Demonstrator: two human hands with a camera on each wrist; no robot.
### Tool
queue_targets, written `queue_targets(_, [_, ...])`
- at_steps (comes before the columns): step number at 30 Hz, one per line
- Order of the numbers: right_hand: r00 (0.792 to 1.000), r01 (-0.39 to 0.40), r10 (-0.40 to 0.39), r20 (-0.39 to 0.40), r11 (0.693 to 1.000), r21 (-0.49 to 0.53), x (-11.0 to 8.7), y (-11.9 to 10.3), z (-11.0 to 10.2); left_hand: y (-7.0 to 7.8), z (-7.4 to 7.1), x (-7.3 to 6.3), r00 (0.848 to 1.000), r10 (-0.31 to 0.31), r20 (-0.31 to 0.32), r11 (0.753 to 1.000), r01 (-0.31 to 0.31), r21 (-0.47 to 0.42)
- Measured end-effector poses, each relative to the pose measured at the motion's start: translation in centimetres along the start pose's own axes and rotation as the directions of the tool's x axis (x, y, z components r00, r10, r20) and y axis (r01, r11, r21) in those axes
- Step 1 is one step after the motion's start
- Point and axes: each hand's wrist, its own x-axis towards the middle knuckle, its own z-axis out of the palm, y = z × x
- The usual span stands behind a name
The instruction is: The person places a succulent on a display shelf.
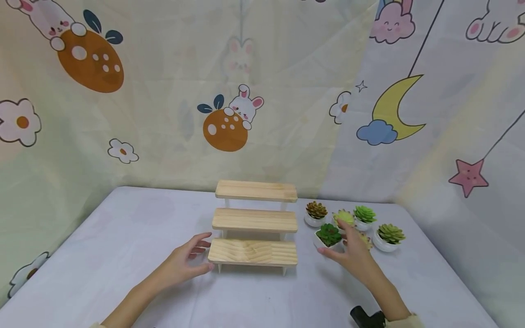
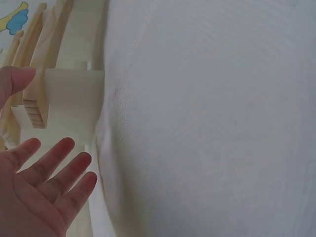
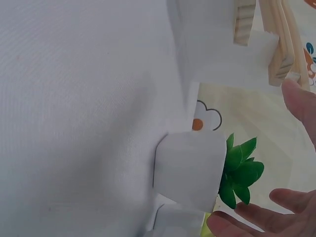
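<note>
A three-step wooden shelf stand (image 1: 254, 252) with white legs stands in the middle of the table. At its left end is my left hand (image 1: 184, 260), fingers spread; the thumb tip is at the edge of the lowest board, and contact is hard to tell. My right hand (image 1: 356, 251) reaches over the potted succulents, thumb and fingers apart. Between them sits a dark green succulent (image 1: 329, 235) in a white angular pot (image 3: 190, 168), resting on the table. In the right wrist view the fingers hover beside its leaves, not closed round it.
Around the right hand stand a brown-red succulent (image 1: 316, 210), a yellow-green one (image 1: 343, 217), a bright green one (image 1: 364, 214) and a pale green one (image 1: 391, 233). Another yellowish one (image 1: 366, 240) is partly hidden by the hand. A printed cloth (image 1: 279, 159) hangs behind the white-covered table (image 1: 262, 300).
</note>
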Motion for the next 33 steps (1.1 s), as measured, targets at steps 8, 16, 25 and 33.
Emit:
queue_targets(8, [0.998,-0.060,0.060,0.018,0.998,-0.015,-0.1,0.0,0.2,0.0,0.2,0.2,0.999,0.016,0.039,1.000,-0.015,-0.023])
queue_targets(16, [0.999,-0.046,0.046,-0.025,0.999,-0.022,-0.2,-0.2,0.5,0.0,0.1,0.4,0.999,0.018,0.042,1.000,-0.017,-0.021])
queue_targets(25, [0.996,-0.084,0.085,-0.042,0.996,0.022,-0.1,-0.2,1.0,-0.1,0.3,0.6,0.999,0.040,0.030,0.999,-0.039,-0.007])
queue_targets(33, [0.990,-0.127,0.126,-0.061,0.992,-0.014,-0.1,-0.4,1.2,-0.2,0.3,0.6,0.999,0.043,0.031,0.999,-0.042,-0.020])
